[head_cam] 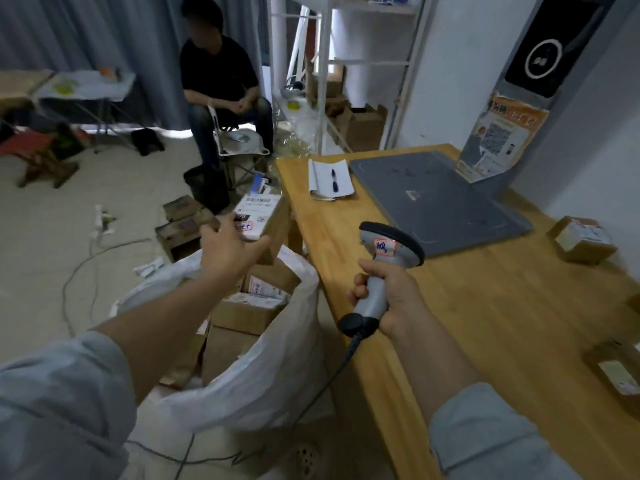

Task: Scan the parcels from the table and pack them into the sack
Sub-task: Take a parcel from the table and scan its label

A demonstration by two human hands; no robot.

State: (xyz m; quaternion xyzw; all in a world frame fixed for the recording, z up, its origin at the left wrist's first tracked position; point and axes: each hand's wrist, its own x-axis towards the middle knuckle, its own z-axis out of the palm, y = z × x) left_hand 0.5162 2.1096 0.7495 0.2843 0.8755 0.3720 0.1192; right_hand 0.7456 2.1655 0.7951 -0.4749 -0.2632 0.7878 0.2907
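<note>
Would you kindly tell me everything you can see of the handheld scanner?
The scanner is pistol-shaped and looks like plastic: a light grey handle, a dark hooded head and a black base, from which a dark cable runs down past the table edge. A white, red-bordered sticker with blue handwriting sits on the head. The right hand grips the handle, holding it roughly upright above the wooden table, head pointing away from the wearer.

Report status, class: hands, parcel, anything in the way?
Left hand holds a labelled parcel near the open sack. Right hand grips the scanner. More parcels wait on the table. Nothing blocks the sack.
</note>
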